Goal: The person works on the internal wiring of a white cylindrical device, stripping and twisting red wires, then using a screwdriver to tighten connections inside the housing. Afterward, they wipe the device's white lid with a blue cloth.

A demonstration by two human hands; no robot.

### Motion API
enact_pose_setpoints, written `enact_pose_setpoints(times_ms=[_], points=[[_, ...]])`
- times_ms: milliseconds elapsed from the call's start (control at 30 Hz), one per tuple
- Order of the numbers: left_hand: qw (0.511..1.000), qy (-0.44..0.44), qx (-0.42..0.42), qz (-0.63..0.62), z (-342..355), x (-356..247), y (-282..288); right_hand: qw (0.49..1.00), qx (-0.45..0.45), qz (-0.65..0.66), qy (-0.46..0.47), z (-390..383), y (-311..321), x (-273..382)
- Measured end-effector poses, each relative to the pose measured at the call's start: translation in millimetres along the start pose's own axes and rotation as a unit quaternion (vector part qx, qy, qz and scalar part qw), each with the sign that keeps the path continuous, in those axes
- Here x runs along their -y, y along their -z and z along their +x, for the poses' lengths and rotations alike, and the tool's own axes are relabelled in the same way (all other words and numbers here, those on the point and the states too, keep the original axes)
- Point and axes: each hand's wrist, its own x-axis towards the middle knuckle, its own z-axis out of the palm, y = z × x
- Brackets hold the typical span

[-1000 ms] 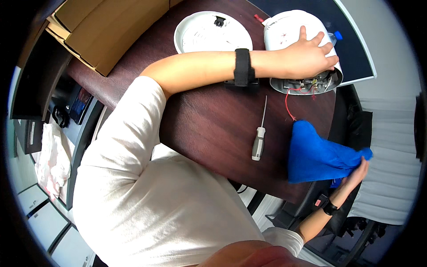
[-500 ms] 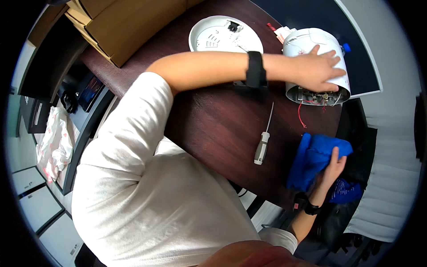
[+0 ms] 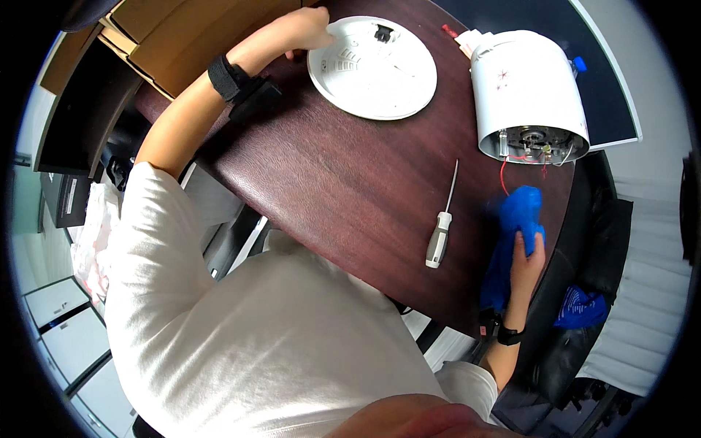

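Observation:
My right hand is closed round a bunched blue cloth, near the table's right edge. Above it, a white cylindrical housing lies on its side. Its open end faces me and shows metal parts and red wires. My left hand is at the upper left rim of a white round cover, overlapping its edge. Its fingers look curled, and whatever they may hold is hidden. Between cloth and cover lies a screwdriver with a grey and white handle, its shaft pointing away from me.
Cardboard boxes stand at the far left of the dark red table. A dark panel with a pale edge lies beyond the housing. A black chair is at the right, with a blue patterned item on it.
My left hand has left the housing and swung left to the round cover's rim. My right hand has shifted the blue cloth up toward the housing, bunching it. The view has shifted slightly.

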Motion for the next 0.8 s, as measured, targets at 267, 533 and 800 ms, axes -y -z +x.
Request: enact_pose_setpoints(times_ms=[267,533,800], points=[[0.980,-0.086,-0.029,-0.178,7.5,27.6,-19.3,0.989,-0.120,0.075,0.054,-2.5,8.5,-10.2],[0.943,-0.211,-0.106,-0.236,-75.4,-4.6,-4.6,0.969,-0.150,0.180,-0.077,-11.4,26.1,-13.9],[0.875,-0.325,0.224,-0.281,-120.1,-124.5,-54.4,0.902,-0.303,0.276,-0.136,-15.0,110.3,-54.0]])
